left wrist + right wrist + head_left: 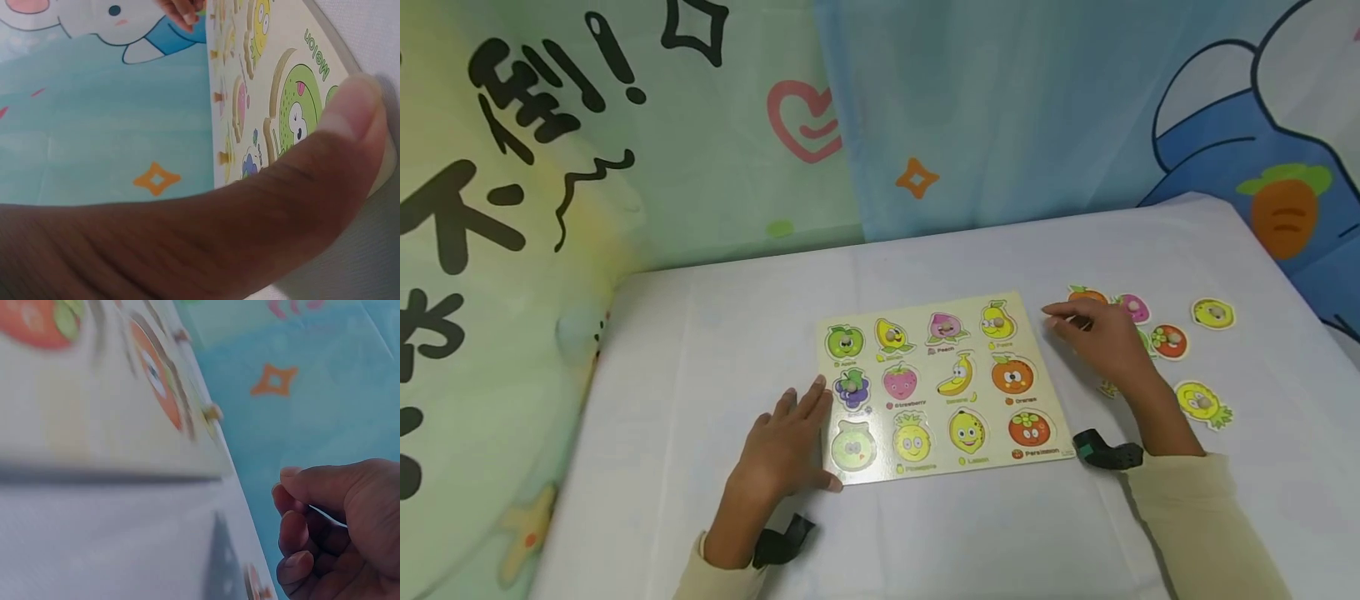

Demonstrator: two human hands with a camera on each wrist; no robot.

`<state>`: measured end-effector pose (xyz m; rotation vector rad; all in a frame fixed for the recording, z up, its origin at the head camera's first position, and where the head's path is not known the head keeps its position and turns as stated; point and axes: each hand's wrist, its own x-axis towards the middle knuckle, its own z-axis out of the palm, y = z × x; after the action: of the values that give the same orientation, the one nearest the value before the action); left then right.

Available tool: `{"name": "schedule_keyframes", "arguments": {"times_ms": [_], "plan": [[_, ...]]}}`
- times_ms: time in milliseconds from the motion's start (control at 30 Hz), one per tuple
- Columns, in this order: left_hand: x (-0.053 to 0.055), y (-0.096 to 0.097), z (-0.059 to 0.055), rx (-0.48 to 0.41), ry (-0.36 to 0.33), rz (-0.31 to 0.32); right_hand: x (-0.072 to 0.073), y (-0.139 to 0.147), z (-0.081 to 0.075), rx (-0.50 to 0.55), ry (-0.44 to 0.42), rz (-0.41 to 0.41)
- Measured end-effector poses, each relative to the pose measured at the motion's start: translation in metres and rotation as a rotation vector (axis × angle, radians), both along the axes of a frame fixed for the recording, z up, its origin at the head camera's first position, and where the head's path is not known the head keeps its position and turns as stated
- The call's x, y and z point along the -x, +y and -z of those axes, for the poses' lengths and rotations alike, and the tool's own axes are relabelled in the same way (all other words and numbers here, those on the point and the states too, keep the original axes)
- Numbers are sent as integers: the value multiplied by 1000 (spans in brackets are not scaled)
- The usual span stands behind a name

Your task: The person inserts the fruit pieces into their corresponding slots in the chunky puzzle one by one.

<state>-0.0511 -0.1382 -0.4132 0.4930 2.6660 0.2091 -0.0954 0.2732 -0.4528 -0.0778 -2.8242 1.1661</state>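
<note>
A pale wooden fruit puzzle board point(928, 404) lies on the table. My left hand point(786, 446) rests at its left edge, fingers fairly straight. The thumb point(353, 109) presses the corner beside the melon recess point(299, 106). Pegged pieces such as the apple point(846, 342) and pear point(997, 320) sit in the top row. My right hand point(1101, 337) hovers just right of the board, fingers loosely bent, thumb near the index fingertip, nothing between them. Around and partly behind it lie an orange piece point(1086, 293), a strawberry piece point(1135, 308) and a persimmon piece point(1169, 342).
Farther right lie a lemon piece point(1213, 313) and a pineapple piece point(1202, 404). White cloth point(955, 533) covers the table. A printed curtain point(1000, 108) hangs behind it. Each wrist wears a black strap, such as the right strap point(1107, 451).
</note>
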Motion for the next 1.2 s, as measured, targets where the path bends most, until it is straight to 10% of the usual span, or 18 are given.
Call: {"name": "schedule_keyframes", "arguments": {"times_ms": [633,1200], "plan": [[2,-4,7,-1,5,23,-1,57,8,85,-228,384],[2,-4,6,10,11,14,3,68,23,1,-276,430]]}}
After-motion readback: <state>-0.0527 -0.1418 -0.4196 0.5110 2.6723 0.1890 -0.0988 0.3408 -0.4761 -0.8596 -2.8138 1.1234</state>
